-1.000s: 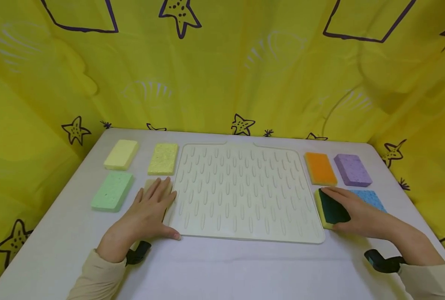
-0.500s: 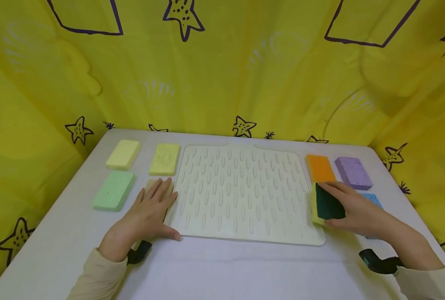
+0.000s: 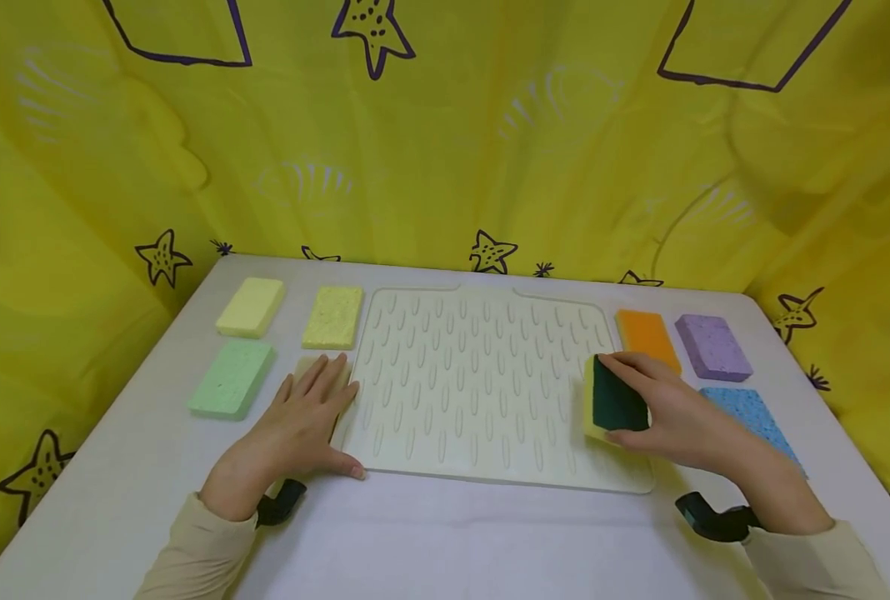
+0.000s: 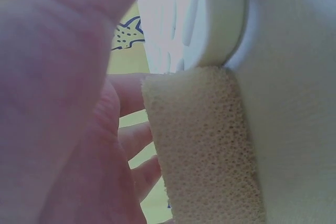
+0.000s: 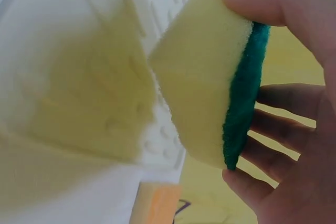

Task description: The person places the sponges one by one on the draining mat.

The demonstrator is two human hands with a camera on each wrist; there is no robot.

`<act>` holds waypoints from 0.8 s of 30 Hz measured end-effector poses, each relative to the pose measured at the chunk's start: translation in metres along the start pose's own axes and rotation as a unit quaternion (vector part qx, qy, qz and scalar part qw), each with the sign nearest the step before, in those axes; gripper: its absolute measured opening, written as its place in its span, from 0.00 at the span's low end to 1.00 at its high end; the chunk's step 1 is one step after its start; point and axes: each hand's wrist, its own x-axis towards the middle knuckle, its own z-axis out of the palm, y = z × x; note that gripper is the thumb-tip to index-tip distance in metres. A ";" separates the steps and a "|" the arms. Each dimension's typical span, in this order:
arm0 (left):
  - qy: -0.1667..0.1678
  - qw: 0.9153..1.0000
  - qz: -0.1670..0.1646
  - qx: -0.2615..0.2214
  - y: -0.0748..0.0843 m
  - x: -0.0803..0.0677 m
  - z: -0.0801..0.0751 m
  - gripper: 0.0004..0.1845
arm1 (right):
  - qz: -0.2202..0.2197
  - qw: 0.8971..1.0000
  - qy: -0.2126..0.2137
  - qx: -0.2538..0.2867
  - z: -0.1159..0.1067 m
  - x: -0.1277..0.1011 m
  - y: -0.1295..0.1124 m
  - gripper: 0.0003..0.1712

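Note:
My right hand (image 3: pixel 681 417) pinches a scrub sponge (image 3: pixel 616 400), yellow foam with a dark green scouring face, between thumb and fingers. It is held tilted above the right part of a white board (image 3: pixel 482 383) with raised oblong bumps. In the right wrist view, the foam side of the scrub sponge (image 5: pixel 199 77) faces the board, whose surface carries its shadow. My left hand (image 3: pixel 291 429) rests with spread fingers over a beige sponge, mostly hidden from above. The left wrist view shows that porous beige sponge (image 4: pixel 205 145) against the board's edge (image 4: pixel 223 19).
Left of the board lie a pale yellow sponge (image 3: pixel 251 307), a yellow sponge (image 3: pixel 332 317) and a mint green sponge (image 3: pixel 232 379). On its right are an orange sponge (image 3: pixel 647 340), a purple sponge (image 3: pixel 713 347) and a blue sponge (image 3: pixel 752 421). A yellow curtain (image 3: pixel 430 167) surrounds the table.
My right hand has lifted the scrub sponge from the table right of the board and carried it left over the board, uncovering the blue sponge. The left hand stays in place.

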 end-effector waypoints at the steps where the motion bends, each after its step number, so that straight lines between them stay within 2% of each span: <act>1: 0.000 1.000 0.000 0.001 0.000 0.000 0.000 0.63 | -0.001 1.000 0.002 -0.002 0.001 0.001 -0.002 0.54; 24: 0.004 1.000 0.004 0.005 0.001 0.000 0.000 0.62 | -0.059 0.998 0.020 0.008 0.018 0.025 -0.044 0.53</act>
